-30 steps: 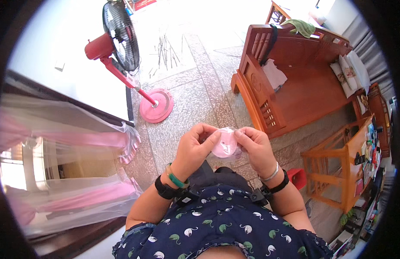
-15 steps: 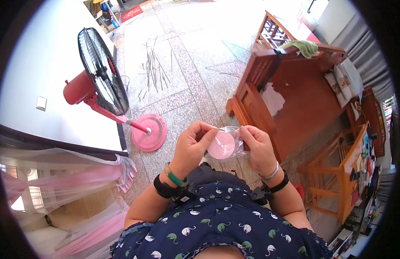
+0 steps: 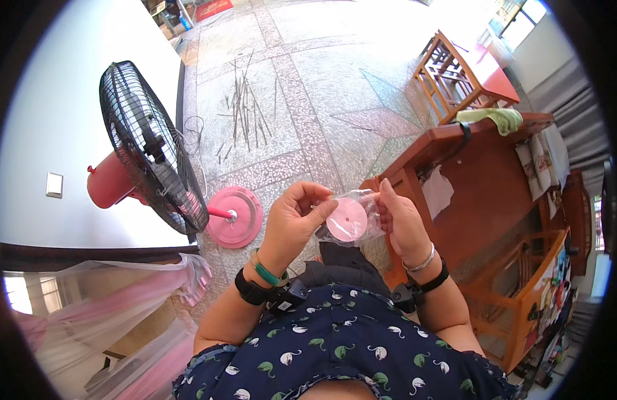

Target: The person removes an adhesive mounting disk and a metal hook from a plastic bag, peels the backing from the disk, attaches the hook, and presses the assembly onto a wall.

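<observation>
A flat round pink disc (image 3: 340, 227) with a small hole in its middle lies inside a clear plastic bag (image 3: 370, 233), held up in front of my body. My left hand (image 3: 292, 217) pinches the bag's left edge between thumb and forefinger, the thumb tip right by the disc. At the opposite edge, my right hand (image 3: 407, 230) has its fingers curled against the plastic, with the thumb pointing up. Part of the right fingers is hidden behind the bag. Both wrists wear dark straps and bangles.
A pink-based standing fan (image 3: 236, 223) is at the left, beside a sheer pink-and-white curtain (image 3: 108, 293). Thin dark sticks (image 3: 245, 110) lie scattered on the floor ahead. To the right stand a wooden bench (image 3: 422, 167) and a wooden-framed table (image 3: 515, 313) bearing clutter.
My right thumb has lifted from the bag's top edge and now points up. The disc's hole has come into sight. The whole view has shifted, moving the fan and bench in the picture.
</observation>
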The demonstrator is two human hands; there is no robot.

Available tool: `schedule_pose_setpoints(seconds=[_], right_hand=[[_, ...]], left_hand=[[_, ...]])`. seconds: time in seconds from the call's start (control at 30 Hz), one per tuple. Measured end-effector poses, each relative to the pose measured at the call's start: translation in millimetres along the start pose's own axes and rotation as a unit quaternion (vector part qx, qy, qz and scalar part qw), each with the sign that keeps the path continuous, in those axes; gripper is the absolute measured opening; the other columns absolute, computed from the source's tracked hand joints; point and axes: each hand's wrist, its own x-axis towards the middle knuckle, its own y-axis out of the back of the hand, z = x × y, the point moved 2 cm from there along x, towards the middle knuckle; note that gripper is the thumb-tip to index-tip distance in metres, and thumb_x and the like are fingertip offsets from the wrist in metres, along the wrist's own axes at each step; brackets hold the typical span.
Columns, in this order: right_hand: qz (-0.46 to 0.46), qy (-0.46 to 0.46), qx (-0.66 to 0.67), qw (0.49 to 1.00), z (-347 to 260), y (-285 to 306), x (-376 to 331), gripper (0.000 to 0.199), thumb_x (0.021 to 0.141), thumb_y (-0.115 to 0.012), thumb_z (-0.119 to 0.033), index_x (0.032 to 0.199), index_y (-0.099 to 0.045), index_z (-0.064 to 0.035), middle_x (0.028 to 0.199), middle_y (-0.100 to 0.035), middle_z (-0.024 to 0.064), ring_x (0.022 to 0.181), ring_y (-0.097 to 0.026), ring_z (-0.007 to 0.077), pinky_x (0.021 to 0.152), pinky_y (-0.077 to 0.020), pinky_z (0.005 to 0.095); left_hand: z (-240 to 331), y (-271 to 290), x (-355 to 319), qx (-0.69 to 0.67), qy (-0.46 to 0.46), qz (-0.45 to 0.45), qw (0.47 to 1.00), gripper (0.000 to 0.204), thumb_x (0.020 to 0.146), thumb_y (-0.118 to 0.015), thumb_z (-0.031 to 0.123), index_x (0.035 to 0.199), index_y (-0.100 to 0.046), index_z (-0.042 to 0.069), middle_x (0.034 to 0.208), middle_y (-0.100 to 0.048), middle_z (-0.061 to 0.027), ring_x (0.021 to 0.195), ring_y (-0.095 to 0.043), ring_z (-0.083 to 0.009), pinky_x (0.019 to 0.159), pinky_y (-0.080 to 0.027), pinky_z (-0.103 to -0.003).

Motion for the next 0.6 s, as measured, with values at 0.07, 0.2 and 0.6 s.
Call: schedule_pose_setpoints(seconds=[0.07,0.2,0.6], right_hand=[[-0.101,-0.025,-0.044,0.994,-13,-9,23,0.035,0.093,-0.051,-0.031,0.094,-0.062,0.0018,0.076,-0.059,-0.0018,0.066,-0.051,0.0035,0.057,-0.0393,0.0172],[-0.119,0.044,-0.063,0.99,-37,-16,79,0.027,0.09,-0.056,-0.024,0.094,-0.062,0.0017,0.077,-0.06,-0.001,0.068,-0.053,0.0038,0.058,-0.0394,0.0172],[-0.141,0.107,-0.09,0.98,-149,-19,248,0.021,0.088,-0.059,-0.017,0.099,-0.062,0.0008,0.079,-0.06,-0.0007,0.068,-0.05,0.0044,0.061,-0.039,0.0186]], left_hand=[[0,7,22,-0.017,-0.008,0.007,1.0,0.019,0.081,-0.065,0.002,0.097,-0.055,0.004,0.088,-0.058,-0.0008,0.079,-0.056,-0.0064,0.069,-0.045,-0.018],[13,15,75,-0.012,-0.028,0.026,0.999,0.026,0.081,-0.065,0.002,0.103,-0.052,0.002,0.092,-0.057,-0.0022,0.081,-0.055,-0.0066,0.068,-0.046,-0.019],[47,29,266,-0.037,0.086,0.015,0.995,0.026,0.094,-0.049,0.025,0.102,-0.057,0.001,0.084,-0.059,-0.0024,0.069,-0.054,-0.0075,0.063,-0.044,-0.021]])
